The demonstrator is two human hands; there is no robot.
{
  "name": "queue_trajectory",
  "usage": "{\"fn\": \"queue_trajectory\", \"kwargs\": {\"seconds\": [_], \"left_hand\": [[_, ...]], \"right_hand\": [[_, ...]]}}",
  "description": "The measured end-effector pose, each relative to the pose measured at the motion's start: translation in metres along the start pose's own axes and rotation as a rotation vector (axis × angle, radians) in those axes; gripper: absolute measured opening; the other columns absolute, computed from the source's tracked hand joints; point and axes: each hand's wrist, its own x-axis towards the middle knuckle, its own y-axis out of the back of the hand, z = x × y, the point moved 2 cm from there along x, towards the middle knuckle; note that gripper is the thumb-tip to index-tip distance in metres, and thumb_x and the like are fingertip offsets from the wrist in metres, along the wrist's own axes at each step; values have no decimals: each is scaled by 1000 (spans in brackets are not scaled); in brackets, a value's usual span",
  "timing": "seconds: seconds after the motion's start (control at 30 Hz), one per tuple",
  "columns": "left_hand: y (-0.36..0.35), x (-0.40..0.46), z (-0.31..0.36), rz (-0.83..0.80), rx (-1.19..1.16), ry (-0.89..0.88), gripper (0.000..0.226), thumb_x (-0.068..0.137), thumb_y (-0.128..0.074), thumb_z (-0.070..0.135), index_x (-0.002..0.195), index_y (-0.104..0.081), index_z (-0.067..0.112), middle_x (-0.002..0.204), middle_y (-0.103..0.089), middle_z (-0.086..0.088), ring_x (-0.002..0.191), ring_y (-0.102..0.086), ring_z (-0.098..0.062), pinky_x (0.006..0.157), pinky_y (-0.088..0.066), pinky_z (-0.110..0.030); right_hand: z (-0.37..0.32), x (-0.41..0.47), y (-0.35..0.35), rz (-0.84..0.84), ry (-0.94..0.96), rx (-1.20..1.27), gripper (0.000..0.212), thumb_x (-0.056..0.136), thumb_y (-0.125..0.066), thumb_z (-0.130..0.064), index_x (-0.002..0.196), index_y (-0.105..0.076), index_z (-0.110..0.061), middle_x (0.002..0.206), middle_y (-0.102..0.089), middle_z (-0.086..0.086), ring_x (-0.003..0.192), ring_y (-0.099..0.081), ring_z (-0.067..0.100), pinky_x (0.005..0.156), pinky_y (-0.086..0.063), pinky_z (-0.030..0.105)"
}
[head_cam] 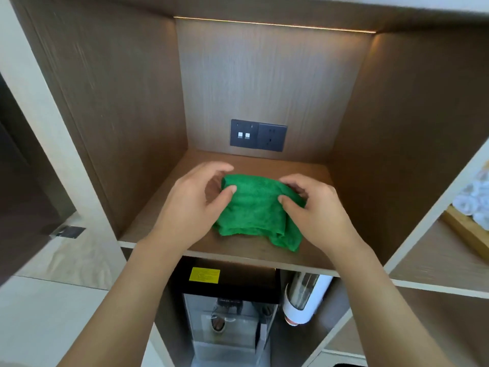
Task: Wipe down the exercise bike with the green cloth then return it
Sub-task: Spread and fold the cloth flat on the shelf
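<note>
Both hands are in the wooden cubby, working at the green cloth (254, 207), which lies bunched on the shelf (238, 254) near its front edge. The left hand (190, 205) pinches the cloth's left end between thumb and fingers; the right hand (315, 207) has its grip clenched on the right end, thumb pressed into the fabric. A dark socket panel (258, 135) sits on the back wall behind them. Below the shelf stands a black appliance with a yellow label (204, 275).
</note>
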Motion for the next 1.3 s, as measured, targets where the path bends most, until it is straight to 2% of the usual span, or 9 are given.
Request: {"fn": "queue_trajectory", "kwargs": {"seconds": [0.1,0.3,0.53,0.7,0.83,0.9,1.0,1.13,1.3], "left_hand": [[3,7,-23,-14,15,32,34,94,-73,24,126,-67,33,110,-64,17,99,-67,-10,88,-58,-44],[-18,1,-27,-284,-12,-57,35,89,-72,40,124,-67,38,120,-58,25,115,-63,-6,99,-54,-42],[-50,3,-42,-375,99,-7,41,93,-75,22,132,-67,29,130,-61,14,122,-57,-14,104,-48,-37],[-53,-8,-44,-321,79,-23,23,92,-74,9,111,-73,22,112,-69,11,108,-61,-12,93,-50,-34],[-41,-11,-41,-292,-56,-36,18,92,-75,5,102,-75,20,101,-72,12,97,-66,-4,86,-52,-29],[-33,-12,-40,-258,-112,-31,20,91,-76,3,101,-76,20,101,-73,14,100,-69,-4,88,-53,-25],[-23,-11,-39,-217,-146,-62,20,90,-77,-1,99,-77,17,105,-74,14,105,-71,-4,93,-54,-23],[-6,2,-41,-156,-140,-92,23,89,-77,-3,98,-77,18,106,-74,12,105,-72,-10,94,-56,-29],[24,31,-49,-28,-36,-126,24,88,-76,-4,99,-76,18,105,-73,8,104,-71,-15,91,-58,-43]], "right_hand": [[8,6,-8,15,-23,-120,28,96,-73,-10,123,-74,-17,122,-71,-5,121,-64,18,106,-53,45],[14,-8,-23,-61,-31,-70,38,81,-92,-23,115,-77,-16,113,-67,-8,105,-65,12,95,-53,33],[31,-17,-39,-102,-106,-77,41,82,-90,-21,120,-75,-18,123,-67,-9,113,-64,9,98,-49,24],[38,-23,-46,31,-88,-68,26,86,-87,-21,109,-76,-21,105,-68,-14,93,-65,8,76,-48,20],[30,-16,-43,53,-46,-34,36,87,-86,-32,119,-73,-26,114,-61,-17,100,-62,8,80,-44,10],[25,-10,-45,-26,-26,-76,37,88,-85,-32,123,-74,-27,117,-62,-16,104,-62,6,87,-49,18],[19,-2,-46,-59,51,-86,14,93,-81,-23,107,-83,-21,101,-71,-14,93,-67,7,83,-56,35],[11,16,-31,54,114,-110,6,97,-76,-17,97,-82,-19,88,-71,-13,80,-64,7,76,-56,34],[23,51,16,296,-71,-98,11,96,-74,-14,89,-77,-21,82,-72,-9,75,-65,7,73,-56,32]]}}
